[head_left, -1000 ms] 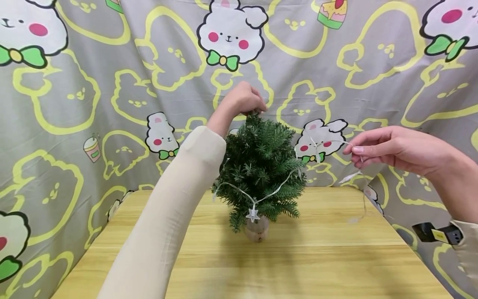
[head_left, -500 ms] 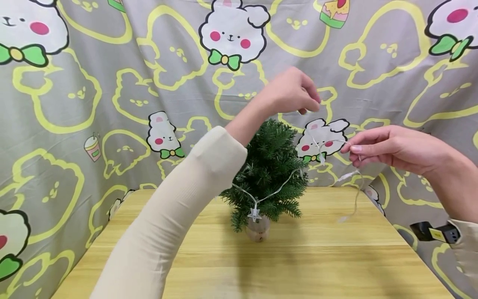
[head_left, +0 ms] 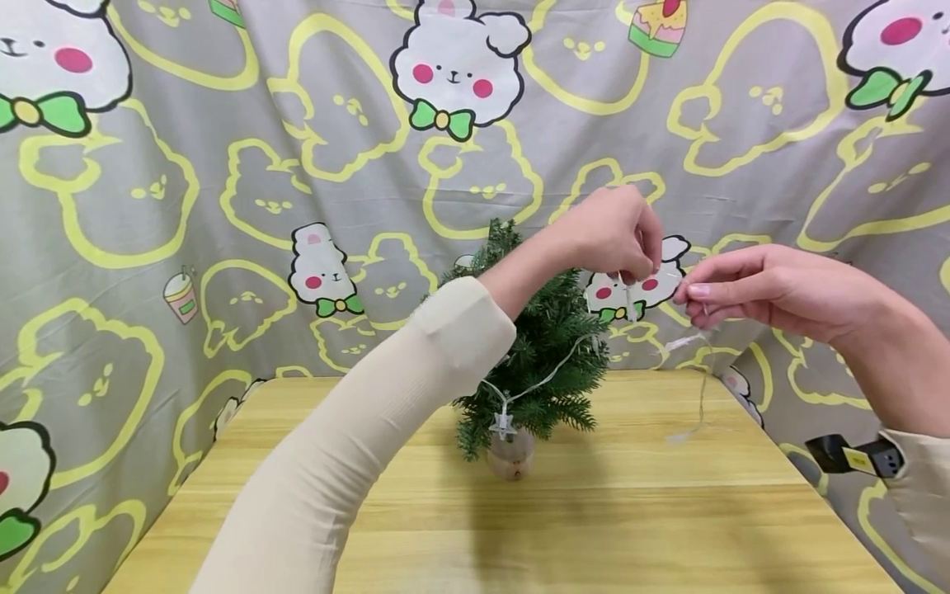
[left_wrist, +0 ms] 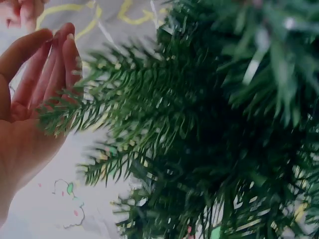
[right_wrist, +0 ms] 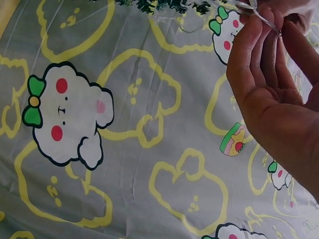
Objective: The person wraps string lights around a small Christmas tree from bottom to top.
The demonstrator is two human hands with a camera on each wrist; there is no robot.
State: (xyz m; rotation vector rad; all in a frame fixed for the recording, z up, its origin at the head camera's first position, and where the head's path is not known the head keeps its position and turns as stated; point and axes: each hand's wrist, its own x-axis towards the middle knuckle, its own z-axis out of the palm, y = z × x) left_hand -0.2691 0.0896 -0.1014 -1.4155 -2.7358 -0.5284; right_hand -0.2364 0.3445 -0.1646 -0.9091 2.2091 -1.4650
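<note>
A small green artificial Christmas tree (head_left: 560, 330) stands upright on the table. Clear wire from a string of fairy lights (head_left: 545, 383) loops across its front, with a star-shaped light (head_left: 503, 424) hanging low. Beyond the tree's right side, my left hand (head_left: 619, 231) pinches the wire with curled fingers. My right hand (head_left: 787, 293) holds another stretch of that wire between thumb and fingers, a short way to the right; its loose tail hangs below. Branches (left_wrist: 139, 99) fill most of the left wrist view beside my left hand (left_wrist: 42, 89). In the right wrist view, wire crosses my right fingertips (right_wrist: 266, 32).
The tree's round wooden base (head_left: 512, 455) rests on a wood-grain table (head_left: 416, 528). A grey curtain (head_left: 356, 198) with cartoon bears hangs behind and at both sides. A small black camera (head_left: 853, 456) sits on the right wrist.
My left hand has left the treetop, swung right past the tree and come down onto the wire near my right hand. The right hand has stayed almost still, holding the wire.
</note>
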